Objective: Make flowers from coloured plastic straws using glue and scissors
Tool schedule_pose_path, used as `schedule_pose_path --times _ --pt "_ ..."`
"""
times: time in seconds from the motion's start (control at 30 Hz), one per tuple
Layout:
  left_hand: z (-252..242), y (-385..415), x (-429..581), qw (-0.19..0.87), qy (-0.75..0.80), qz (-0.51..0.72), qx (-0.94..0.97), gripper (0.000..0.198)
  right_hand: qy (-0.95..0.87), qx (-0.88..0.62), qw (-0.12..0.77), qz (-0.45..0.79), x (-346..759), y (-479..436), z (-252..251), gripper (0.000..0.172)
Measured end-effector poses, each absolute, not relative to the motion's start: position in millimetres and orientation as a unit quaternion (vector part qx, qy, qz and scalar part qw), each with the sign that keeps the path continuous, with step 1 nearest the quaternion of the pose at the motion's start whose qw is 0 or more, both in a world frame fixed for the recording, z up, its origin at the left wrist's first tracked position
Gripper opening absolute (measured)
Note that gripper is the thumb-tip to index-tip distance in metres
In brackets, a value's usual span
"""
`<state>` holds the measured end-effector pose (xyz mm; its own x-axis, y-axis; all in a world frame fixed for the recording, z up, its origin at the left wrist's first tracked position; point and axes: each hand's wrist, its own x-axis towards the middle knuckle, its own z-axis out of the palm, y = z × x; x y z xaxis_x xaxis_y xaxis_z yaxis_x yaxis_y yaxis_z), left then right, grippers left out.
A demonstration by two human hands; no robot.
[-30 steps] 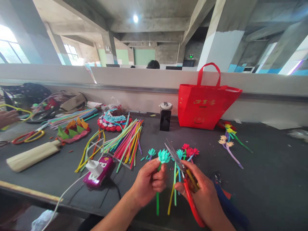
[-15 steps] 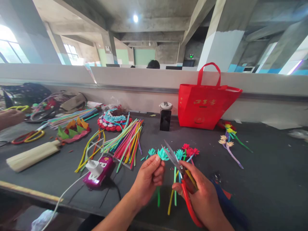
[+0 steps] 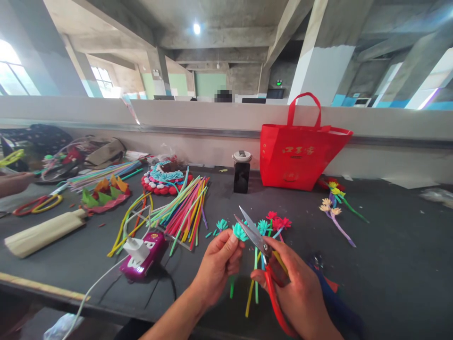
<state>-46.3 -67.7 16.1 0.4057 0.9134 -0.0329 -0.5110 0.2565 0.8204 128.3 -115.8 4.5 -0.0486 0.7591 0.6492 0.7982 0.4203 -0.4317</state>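
Note:
My left hand [image 3: 220,262] pinches a teal flower [image 3: 240,232] at its base, and a green stem shows below the fist. Red-handled scissors [image 3: 277,302] are in my right hand [image 3: 295,278], their blades parted and pointing up-left over the flower's right side. Behind the blades another teal flower [image 3: 263,227] lies on the dark table, with red flowers [image 3: 282,223] to its right. A smaller teal flower [image 3: 222,225] and little teal pieces are left of my left hand. Yellow and green stems stretch beneath the scissors.
Colourful pipe cleaners [image 3: 191,208] and a purple power strip [image 3: 144,257] are to the left. A phone [image 3: 241,177] stands before a red bag [image 3: 304,158]. Finished-looking flowers [image 3: 332,208] lie right. Another person's hand [image 3: 16,184] is at far left.
The scissor blades have opened wider near the teal flower. At far left, the other person's hand and yellow loop have shifted. The whole view has moved slightly.

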Motion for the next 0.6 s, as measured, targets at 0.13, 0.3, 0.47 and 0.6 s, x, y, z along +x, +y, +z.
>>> schedule_pose_path --times 0.13,0.3,0.47,0.6 --pt "16.9 -68.0 -45.5 0.741 0.271 0.482 0.381 0.034 -0.720 -0.543 0.430 -0.032 127.5 -117.1 5.8 0.043" --pt "17.6 -68.3 -45.2 0.738 0.273 0.483 0.385 0.034 -0.720 -0.545 0.428 -0.031 127.4 -117.6 7.5 0.043" --pt "17.1 -68.3 -44.6 0.735 0.276 0.483 0.387 0.035 -0.721 -0.545 0.426 -0.040 127.6 -117.3 8.7 0.041" --pt "17.3 -68.8 -44.3 0.736 0.276 0.482 0.387 0.034 -0.722 -0.539 0.432 -0.045 128.2 -116.9 6.5 0.041"
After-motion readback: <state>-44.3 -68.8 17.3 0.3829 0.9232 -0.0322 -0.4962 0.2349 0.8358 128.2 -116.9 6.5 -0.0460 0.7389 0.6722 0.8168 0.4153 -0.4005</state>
